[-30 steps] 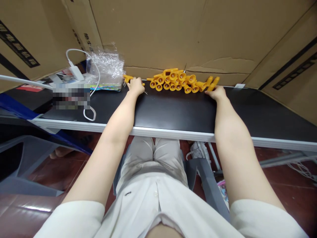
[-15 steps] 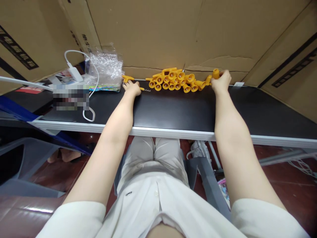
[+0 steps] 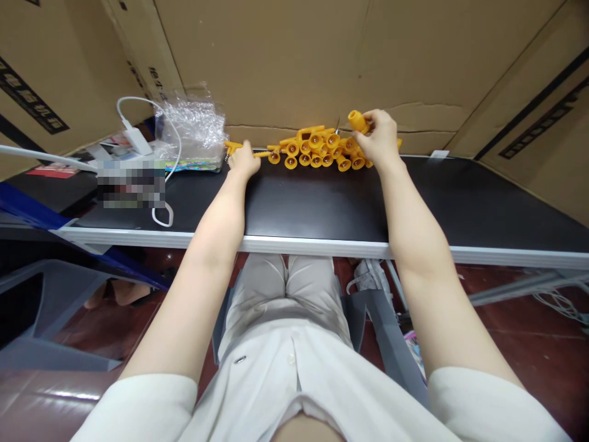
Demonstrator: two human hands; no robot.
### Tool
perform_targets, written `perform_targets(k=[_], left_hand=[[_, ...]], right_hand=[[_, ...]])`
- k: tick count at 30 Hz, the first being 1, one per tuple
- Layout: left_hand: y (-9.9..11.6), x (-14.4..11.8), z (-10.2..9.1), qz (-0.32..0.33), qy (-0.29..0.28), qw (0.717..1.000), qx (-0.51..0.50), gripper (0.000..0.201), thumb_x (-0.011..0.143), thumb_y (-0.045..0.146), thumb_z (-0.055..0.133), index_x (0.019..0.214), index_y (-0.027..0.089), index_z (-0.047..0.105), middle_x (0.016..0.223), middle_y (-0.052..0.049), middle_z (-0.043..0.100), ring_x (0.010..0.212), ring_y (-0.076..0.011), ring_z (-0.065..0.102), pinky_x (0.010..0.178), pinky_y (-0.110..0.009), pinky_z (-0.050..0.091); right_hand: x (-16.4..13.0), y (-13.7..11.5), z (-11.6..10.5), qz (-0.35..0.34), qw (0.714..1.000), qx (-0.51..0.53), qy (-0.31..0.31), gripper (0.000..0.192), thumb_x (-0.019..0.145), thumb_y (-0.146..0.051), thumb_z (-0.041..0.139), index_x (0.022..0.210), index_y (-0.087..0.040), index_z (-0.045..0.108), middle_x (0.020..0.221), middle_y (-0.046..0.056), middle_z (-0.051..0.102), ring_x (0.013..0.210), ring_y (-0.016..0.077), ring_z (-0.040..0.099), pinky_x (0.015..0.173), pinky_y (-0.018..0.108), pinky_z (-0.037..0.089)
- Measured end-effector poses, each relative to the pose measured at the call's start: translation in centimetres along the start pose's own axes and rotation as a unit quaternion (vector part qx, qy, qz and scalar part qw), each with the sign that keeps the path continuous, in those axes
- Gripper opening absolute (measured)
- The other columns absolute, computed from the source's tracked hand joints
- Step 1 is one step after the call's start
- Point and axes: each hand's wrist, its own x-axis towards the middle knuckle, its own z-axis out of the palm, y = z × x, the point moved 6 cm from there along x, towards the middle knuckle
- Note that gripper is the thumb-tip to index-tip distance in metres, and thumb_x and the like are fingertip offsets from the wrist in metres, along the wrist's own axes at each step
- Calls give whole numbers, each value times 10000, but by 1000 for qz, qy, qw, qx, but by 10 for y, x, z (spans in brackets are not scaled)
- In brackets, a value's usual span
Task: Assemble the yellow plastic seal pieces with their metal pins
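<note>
My left hand (image 3: 245,161) is closed around a yellow corkscrew (image 3: 262,154), its thin yellow shaft pointing right toward a pile of yellow funnel-shaped parts (image 3: 317,144). A yellow handle piece (image 3: 232,146) shows just behind the left fingers. My right hand (image 3: 381,135) grips a yellow funnel-shaped part (image 3: 357,121), raised above the pile's right end and tilted with its narrow end up and left. Most of the piled parts lie with their wide mouths facing me. The right hand hides some of the pile's right side.
Clear plastic bags (image 3: 193,129) lie stacked left of my left hand. A white cable (image 3: 177,138) with a white plug block (image 3: 138,140) runs beside them. Cardboard (image 3: 285,67) walls the back of the black tabletop (image 3: 317,202). A small white piece (image 3: 439,155) lies at back right.
My right hand has moved left and up with the funnel-shaped part. My left hand has shifted slightly; the corkscrew in it now points level, its tip close to the pile.
</note>
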Motion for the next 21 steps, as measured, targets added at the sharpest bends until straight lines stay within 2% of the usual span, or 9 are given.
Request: perform_targets(k=[2,4,7,10,13,15,21], left_hand=[[4,3,-5,20,54,997,-45,524,923,260,590,1446,250,607,1403,-176,742,1367,-380,668,1201,-516,497],[12,6,-10,55,105,990,-75,439,903,250,602,1337,309,635,1291,-133,777,1296,-374,704,1161,-526,524],[27,6,-14,115,151,977,-96,363,878,225,619,1224,334,645,1194,-106,783,1262,-374,722,1133,-536,544],[40,0,-15,153,160,970,-103,336,873,222,629,1188,336,639,1170,-95,777,1261,-370,720,1130,-542,549],[47,-5,-14,164,140,972,-95,333,875,220,622,1190,326,641,1191,-104,764,1280,-375,712,1135,-553,542],[48,-6,-12,169,131,973,-92,344,866,212,620,1192,319,646,1195,-112,760,1283,-382,710,1136,-560,539],[46,-3,-10,191,150,966,-93,352,834,198,633,1160,330,656,1137,-94,767,1238,-371,721,1119,-538,552]], right_hand=[[3,-1,12,-47,998,34,-4,291,1002,-297,660,1291,-280,682,1403,107,716,1336,319,618,1236,524,467],[6,-2,24,-101,992,80,-3,350,960,-440,708,1277,-292,710,1323,130,735,1298,393,646,1204,643,474],[8,-6,37,-149,984,100,-13,401,918,-517,749,1229,-264,738,1295,165,725,1269,419,670,1204,647,484],[5,-14,44,-169,981,95,-33,386,919,-492,757,1216,-246,748,1302,177,715,1284,414,669,1217,625,489],[1,-23,45,-194,975,99,-42,384,921,-460,752,1236,-239,752,1321,173,712,1302,409,662,1215,622,497],[-1,-25,46,-206,972,104,-43,387,925,-456,747,1250,-245,754,1326,165,713,1305,403,662,1214,621,499],[-2,-28,50,-215,971,96,-51,395,951,-423,725,1304,-248,743,1358,160,702,1316,394,663,1221,607,495]])
